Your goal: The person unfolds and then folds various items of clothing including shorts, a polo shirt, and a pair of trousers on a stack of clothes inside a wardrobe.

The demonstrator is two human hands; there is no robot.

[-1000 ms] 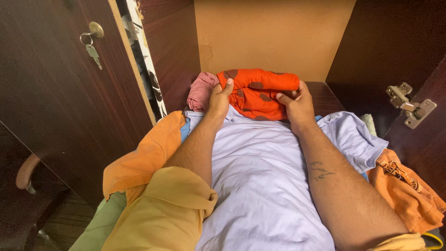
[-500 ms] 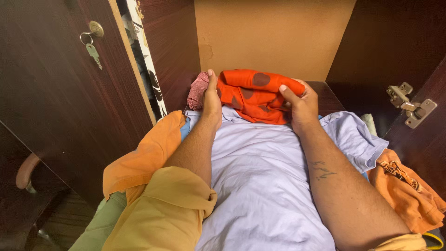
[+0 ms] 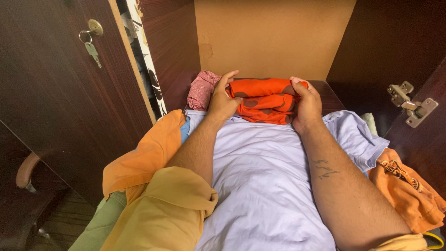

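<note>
Where the dark wardrobe door [image 3: 55, 93] hangs open with a key [image 3: 93, 52] in its lock, left hand [image 3: 222, 100] cupped against one end of the folded orange spotted cloth [image 3: 265, 100], right hand [image 3: 307, 106] clasping the other, squaring it at the shelf's back beside a red checked cloth [image 3: 200, 89], above the lilac garment [image 3: 260, 172].

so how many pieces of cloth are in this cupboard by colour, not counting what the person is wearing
Orange with brown spots, folded, held by the left hand and right hand: 1
Red checked: 1
Pale lilac: 1
Plain orange: 2
Pale green scrap: 1
Total: 6
</note>
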